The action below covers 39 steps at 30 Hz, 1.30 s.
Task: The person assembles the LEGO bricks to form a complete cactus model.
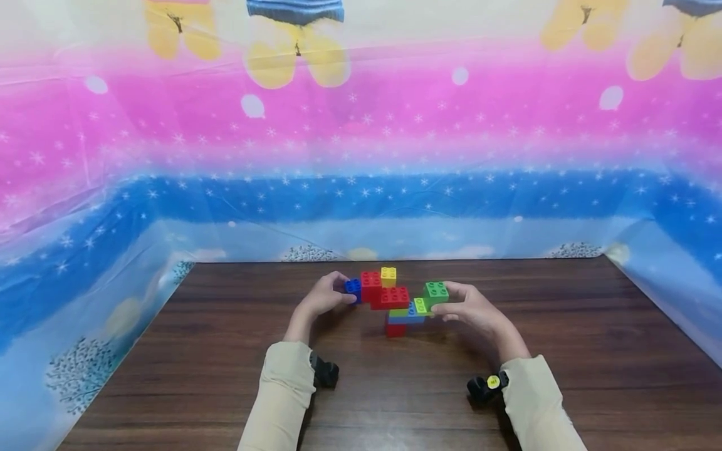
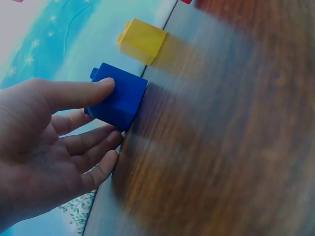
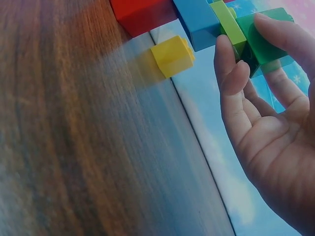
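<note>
A built-up figure of toy building bricks stands between the hands. In the head view, my left hand (image 1: 327, 294) pinches a dark blue brick (image 1: 352, 287) right beside a red brick (image 1: 370, 285) at the figure's left. The left wrist view shows its thumb on the near face of the blue brick (image 2: 120, 93), other fingers spread below. My right hand (image 1: 470, 307) grips a green brick (image 1: 436, 291) on the right side; in the right wrist view its fingertips lie at a lime brick (image 3: 229, 24). Beneath are a light blue brick (image 1: 406, 318) and a bottom red brick (image 1: 396, 329).
A yellow brick (image 3: 173, 56) stands by itself on the dark wooden table (image 1: 225, 388), behind the figure. A printed cloth (image 1: 361, 200) hangs along the table's back and sides. Black wrist cameras (image 1: 325, 372) sit below both cuffs.
</note>
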Each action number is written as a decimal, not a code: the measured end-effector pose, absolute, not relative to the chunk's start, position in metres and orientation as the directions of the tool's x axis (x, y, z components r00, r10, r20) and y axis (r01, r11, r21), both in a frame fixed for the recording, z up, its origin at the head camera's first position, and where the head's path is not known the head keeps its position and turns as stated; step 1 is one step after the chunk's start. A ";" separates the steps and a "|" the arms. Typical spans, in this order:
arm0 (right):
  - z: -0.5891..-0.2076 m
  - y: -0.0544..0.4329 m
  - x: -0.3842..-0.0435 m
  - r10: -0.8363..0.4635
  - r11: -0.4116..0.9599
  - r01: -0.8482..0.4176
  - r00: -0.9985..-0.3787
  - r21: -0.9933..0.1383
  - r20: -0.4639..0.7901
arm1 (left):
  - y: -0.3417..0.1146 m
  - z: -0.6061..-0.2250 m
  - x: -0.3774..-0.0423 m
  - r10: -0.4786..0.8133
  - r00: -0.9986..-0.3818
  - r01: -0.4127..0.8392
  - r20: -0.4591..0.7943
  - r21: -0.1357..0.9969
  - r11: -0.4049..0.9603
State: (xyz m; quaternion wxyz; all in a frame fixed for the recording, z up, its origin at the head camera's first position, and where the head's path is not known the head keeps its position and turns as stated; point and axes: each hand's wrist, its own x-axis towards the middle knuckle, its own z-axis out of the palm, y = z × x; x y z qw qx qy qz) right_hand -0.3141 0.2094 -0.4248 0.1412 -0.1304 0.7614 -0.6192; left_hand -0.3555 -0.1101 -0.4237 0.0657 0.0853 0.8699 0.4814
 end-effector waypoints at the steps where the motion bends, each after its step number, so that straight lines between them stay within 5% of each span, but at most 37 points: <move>1: -0.425 0.210 -0.314 -0.371 0.199 -0.019 -0.927 -0.980 -0.058 | -0.110 -0.423 -0.355 0.216 -0.976 0.089 -0.030 0.851 0.518; 30: -0.420 0.207 -0.311 -0.366 0.223 -0.023 -0.929 -0.975 -0.061 | -0.107 -0.392 -0.346 0.242 -0.970 0.107 0.032 0.946 0.306; 39: -0.420 0.207 -0.311 -0.374 0.232 -0.051 -0.927 -0.971 -0.040 | -0.100 -0.365 -0.338 0.288 -0.946 0.236 0.150 0.927 0.291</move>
